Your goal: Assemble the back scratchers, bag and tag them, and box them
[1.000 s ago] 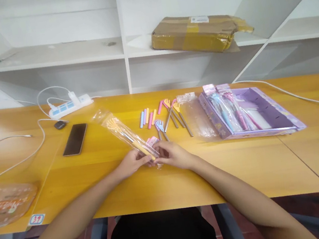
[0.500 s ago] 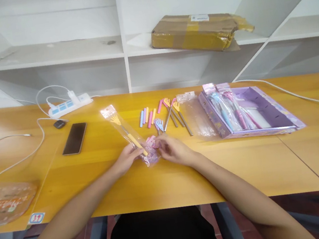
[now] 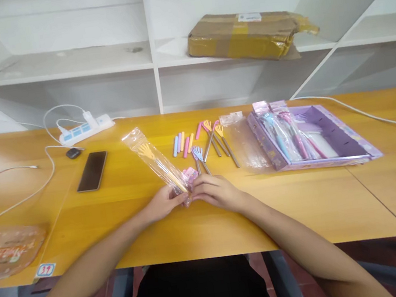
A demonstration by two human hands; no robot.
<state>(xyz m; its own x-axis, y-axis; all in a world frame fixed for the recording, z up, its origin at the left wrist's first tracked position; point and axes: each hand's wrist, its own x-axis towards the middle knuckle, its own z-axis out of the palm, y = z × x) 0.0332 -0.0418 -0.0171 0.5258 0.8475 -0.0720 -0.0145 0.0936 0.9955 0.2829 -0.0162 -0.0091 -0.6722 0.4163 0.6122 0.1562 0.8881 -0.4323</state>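
Observation:
A clear plastic bag (image 3: pixel 136 137) slants up to the left, with a yellow hand-shaped scratcher (image 3: pixel 146 151) inside. My left hand (image 3: pixel 166 201) is closed round the bag's lower end. My right hand (image 3: pixel 214 191) pinches at the same end, its fingertips touching the plastic. Partly hidden behind my hands is a pink card (image 3: pixel 190 173). Beyond them lie blue scratcher heads (image 3: pixel 197 152), yellow and pink heads on metal rods (image 3: pixel 219 130), and several coloured handle tubes (image 3: pixel 183 143).
A purple tray (image 3: pixel 348 133) of bagged scratchers stands at the right, beside flat clear bags (image 3: pixel 248 146). At the left are a black phone (image 3: pixel 92 171), a power strip (image 3: pixel 87 129), cables and an orange packet (image 3: pixel 8 251). A taped carton (image 3: pixel 241 38) rests on the shelf.
The pink header card no longer shows at the bag's top end. My right hand has moved down slightly onto the bag's lower end, uncovering more of the blue scratchers' rods.

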